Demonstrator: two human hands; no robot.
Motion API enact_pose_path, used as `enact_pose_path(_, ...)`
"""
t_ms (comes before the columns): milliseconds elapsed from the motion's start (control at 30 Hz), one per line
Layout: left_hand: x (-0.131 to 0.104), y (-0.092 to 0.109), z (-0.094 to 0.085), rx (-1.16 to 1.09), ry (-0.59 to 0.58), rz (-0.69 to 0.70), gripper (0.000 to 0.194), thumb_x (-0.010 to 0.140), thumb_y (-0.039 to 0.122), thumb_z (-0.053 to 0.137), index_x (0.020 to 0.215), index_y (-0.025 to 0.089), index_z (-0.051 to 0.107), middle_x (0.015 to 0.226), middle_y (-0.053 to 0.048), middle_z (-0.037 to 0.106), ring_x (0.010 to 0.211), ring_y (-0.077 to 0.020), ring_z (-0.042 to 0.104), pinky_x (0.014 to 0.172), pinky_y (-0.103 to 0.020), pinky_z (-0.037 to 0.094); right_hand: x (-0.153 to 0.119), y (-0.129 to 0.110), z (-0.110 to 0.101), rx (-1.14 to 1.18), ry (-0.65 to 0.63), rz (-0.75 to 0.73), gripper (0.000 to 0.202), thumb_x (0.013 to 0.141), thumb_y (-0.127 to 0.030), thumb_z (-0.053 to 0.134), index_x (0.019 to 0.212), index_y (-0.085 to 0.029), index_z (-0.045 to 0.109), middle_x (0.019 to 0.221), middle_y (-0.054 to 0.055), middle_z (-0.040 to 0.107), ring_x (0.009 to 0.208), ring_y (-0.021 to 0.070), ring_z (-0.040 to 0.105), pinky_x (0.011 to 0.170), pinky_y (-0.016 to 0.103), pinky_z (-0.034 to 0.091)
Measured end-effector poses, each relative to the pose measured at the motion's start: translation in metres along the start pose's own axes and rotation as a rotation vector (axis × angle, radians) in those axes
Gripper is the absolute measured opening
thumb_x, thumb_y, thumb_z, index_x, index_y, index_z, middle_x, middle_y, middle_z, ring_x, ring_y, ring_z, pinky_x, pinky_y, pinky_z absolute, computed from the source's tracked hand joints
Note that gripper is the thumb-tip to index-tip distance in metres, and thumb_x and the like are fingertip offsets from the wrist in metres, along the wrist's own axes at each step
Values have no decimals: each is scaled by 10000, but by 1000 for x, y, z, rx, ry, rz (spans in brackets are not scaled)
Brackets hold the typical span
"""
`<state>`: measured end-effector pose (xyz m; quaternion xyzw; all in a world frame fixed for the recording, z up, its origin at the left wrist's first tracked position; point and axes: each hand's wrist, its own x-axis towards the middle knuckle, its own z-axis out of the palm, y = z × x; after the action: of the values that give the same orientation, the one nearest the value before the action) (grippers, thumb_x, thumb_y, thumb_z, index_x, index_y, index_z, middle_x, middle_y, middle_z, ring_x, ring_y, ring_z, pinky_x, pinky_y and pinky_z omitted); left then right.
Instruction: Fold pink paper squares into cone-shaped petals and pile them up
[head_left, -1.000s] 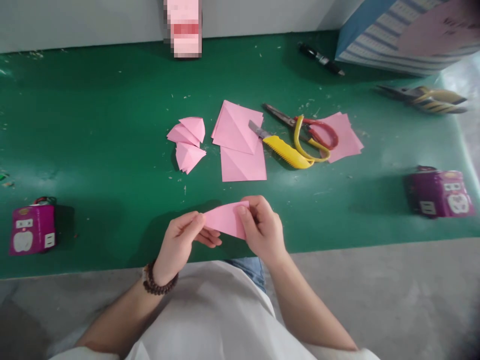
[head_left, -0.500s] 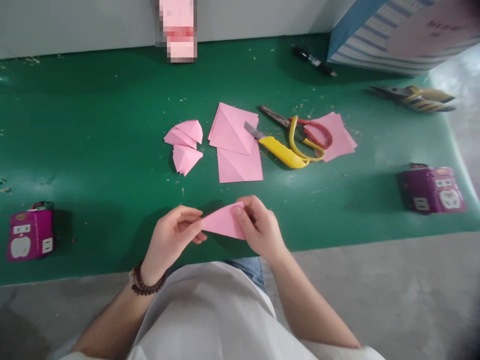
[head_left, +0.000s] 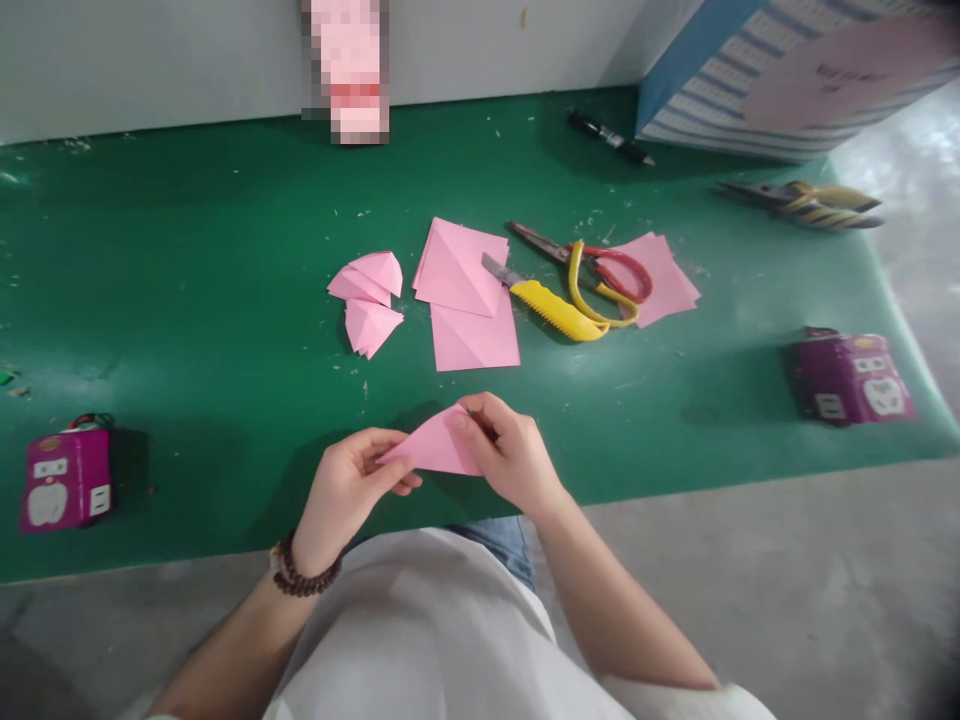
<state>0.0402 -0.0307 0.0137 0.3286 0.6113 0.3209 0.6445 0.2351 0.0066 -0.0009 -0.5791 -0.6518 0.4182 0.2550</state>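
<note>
Head view: both hands meet just above the near edge of the green felt-covered table (head_left: 187, 300), sharing a small folded triangle of pink paper (head_left: 435, 450). The left hand (head_left: 349, 495), with a dark beaded bracelet (head_left: 304, 575) at its wrist, is curled loosely and nips the triangle's left tip between thumb and forefinger. The right hand (head_left: 510, 460) is closed more firmly over the right side, thumb on top near the peak, the other fingers hidden beneath the sheet.

The folded paper looks very light and thin, stiff only along its creases and limp elsewhere. It would likely crumple or tear under a hard squeeze and could slide between dry fingertips, so a light pinch at the corners and along the folded edges seems the safest hold, as both hands have it now.

Farther off, near the middle of the table, lie three small folded pink paper wedges (head_left: 367, 300), to their right two flat pink paper squares (head_left: 469, 300) with diagonal creases, then a yellow-handled utility knife (head_left: 551, 305) touching a pair of red-and-yellow-handled scissors (head_left: 592, 275) that rest partly on another stack of pink paper sheets (head_left: 664, 280). A purple socket block (head_left: 847, 375) sits at the right, a magenta one (head_left: 64, 480) at the near left.
</note>
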Motion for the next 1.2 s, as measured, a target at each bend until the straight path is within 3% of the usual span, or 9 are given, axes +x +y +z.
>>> enact_pose_path(167,1,-3,5,-79,42,-4,311,737,336,771,967,145,685,806,-60,755,653,-185,730,589,-259,624,-1,2,0,4,14,-4,239,943,-407,500,914,-202,619,609,-38,577,501,98,463,477,207,360)
enact_pose_path(300,1,-6,5,-50,93,19,247,752,348,765,866,144,688,700,-37,732,634,-181,725,589,-252,616,0,4,2,-36,16,-18,232,948,-405,493,918,-208,611,611,-31,584,499,105,476,489,213,374)
enact_pose_path(733,5,-9,5,28,132,41,241,828,386,701,825,149,658,654,-24,713,637,-178,724,599,-252,611,4,8,5,-145,51,-98,203,971,-359,475,976,-217,621,771,20,705,602,145,631,559,226,436)
enact_pose_path(833,3,-10,-3,293,172,242,215,918,346,592,1017,167,661,792,-38,732,687,-162,719,633,-263,605,7,10,3,-287,41,-169,223,986,-330,443,1009,-206,628,844,41,733,654,160,668,590,235,442)
enact_pose_path(867,4,-9,-6,441,215,377,219,929,309,581,1090,180,653,864,-44,730,723,-154,711,658,-264,597,9,10,2,-349,27,-201,238,992,-324,430,1010,-202,633,849,43,736,658,162,670,587,239,434)
enact_pose_path(933,8,-5,-12,758,281,681,161,920,229,591,1042,196,691,962,-63,708,844,-172,683,732,-294,579,14,9,1,-472,-4,-277,270,1006,-319,411,990,-196,651,826,40,729,646,160,660,569,246,409)
enact_pose_path(967,12,-2,-15,866,248,825,148,918,185,586,1004,198,705,954,-62,707,895,-186,669,802,-329,569,17,9,1,-525,-15,-318,285,1010,-317,407,974,-193,661,810,38,720,643,159,651,567,250,402)
enact_pose_path(1067,29,6,-18,1096,-69,1088,233,925,75,521,1057,173,685,1130,-68,704,1119,-224,607,977,-410,515,26,9,1,-636,1,-414,281,1006,-289,424,979,-183,683,797,43,686,675,166,632,605,268,417)
enact_pose_path(1200,49,13,-21,1306,-296,1199,234,951,122,513,1127,169,660,1283,-47,651,1315,-284,483,1133,-545,360,28,13,-2,-633,114,-443,230,978,-267,494,1096,-172,667,909,77,694,804,204,632,724,317,472)
